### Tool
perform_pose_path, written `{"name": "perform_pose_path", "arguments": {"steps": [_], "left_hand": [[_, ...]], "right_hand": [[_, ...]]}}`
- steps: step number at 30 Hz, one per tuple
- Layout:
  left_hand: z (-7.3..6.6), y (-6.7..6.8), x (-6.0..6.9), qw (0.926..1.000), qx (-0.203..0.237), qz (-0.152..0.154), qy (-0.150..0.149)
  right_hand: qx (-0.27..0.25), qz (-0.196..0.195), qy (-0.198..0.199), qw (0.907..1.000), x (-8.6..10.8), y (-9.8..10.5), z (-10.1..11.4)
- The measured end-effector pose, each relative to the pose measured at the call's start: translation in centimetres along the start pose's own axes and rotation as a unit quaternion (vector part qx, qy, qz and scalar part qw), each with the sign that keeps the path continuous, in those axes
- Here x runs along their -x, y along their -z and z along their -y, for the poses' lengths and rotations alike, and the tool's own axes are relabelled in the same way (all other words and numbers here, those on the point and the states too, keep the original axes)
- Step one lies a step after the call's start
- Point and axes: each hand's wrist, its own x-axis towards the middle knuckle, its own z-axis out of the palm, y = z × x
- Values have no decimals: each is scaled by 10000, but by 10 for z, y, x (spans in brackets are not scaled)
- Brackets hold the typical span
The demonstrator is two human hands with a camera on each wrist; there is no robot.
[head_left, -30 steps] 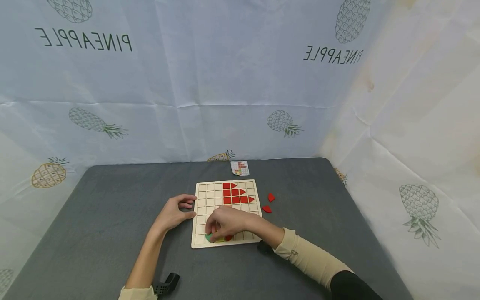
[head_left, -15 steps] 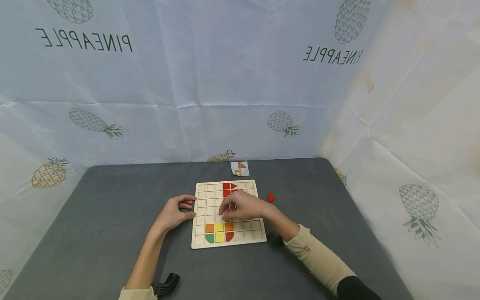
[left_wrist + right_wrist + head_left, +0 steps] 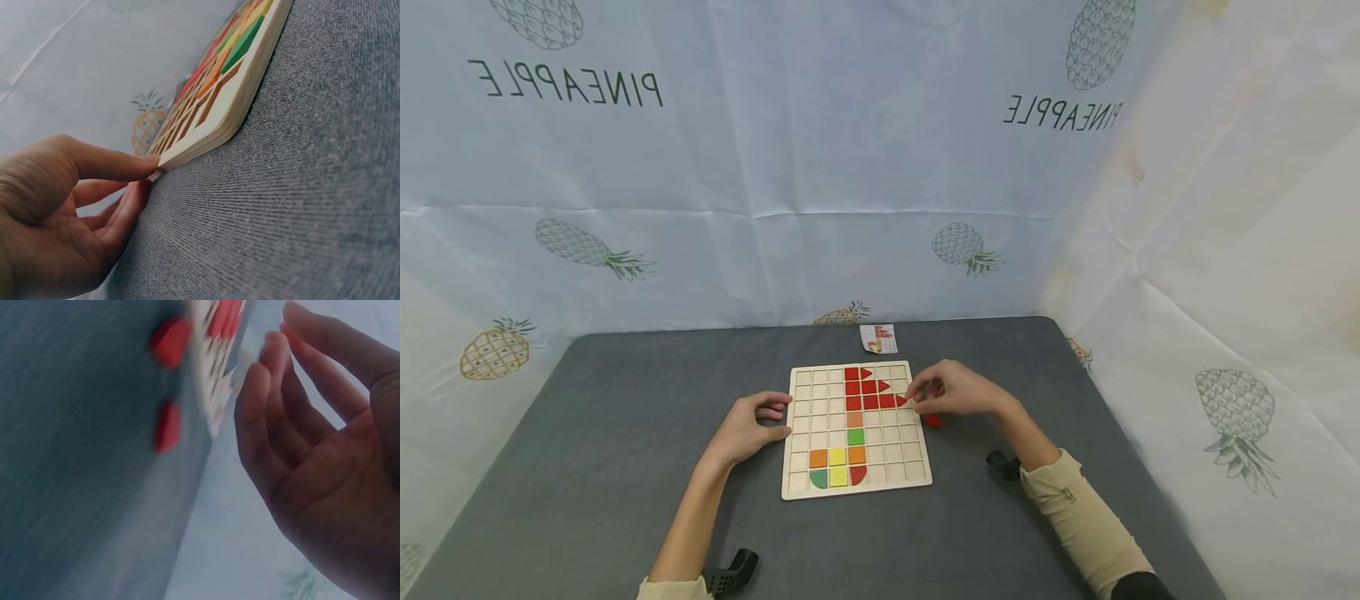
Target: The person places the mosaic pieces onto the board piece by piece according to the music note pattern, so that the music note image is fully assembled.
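A wooden grid board [image 3: 891, 467] lies on the dark table. Red squares and triangles [image 3: 870, 401] form three rows near its far side; below them are orange, green and yellow squares, a green quarter-round [image 3: 818, 479] and a red quarter-round [image 3: 857, 475]. My left hand [image 3: 748, 427] touches the board's left edge, thumb and fingers spaced apart along it. Beside the right edge is my right hand [image 3: 955, 392], its fingers loosely bent with nothing between them. Two loose red pieces [image 3: 170, 342] lie on the table in the right wrist view; my hand partly hides them in the head view.
A small printed card [image 3: 878, 338] with a coloured grid pattern lies behind the board at the table's far edge. Pineapple-print cloth [image 3: 805, 167] hangs behind and at the sides. A black wrist strap piece [image 3: 734, 572] sits by my left forearm.
My right hand has moved from the board's lower left, across its middle, to beyond its right edge, uncovering the coloured pieces. My left hand has stayed at the left edge.
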Motion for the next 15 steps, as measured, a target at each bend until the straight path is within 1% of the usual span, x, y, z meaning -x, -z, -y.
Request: {"name": "perform_pose_path", "arguments": {"steps": [4,7,15], "left_hand": [[1,0,0,10000,-2,-9,8],[1,0,0,10000,-21,-17,12],[1,0,-1,10000,-33,-15,6]], "right_hand": [[-25,-117,-397,9991,13,7,-17],[-53,-190,-563,9982,17,10,-28],[-146,-169,-860,9960,16,9,-50]]}}
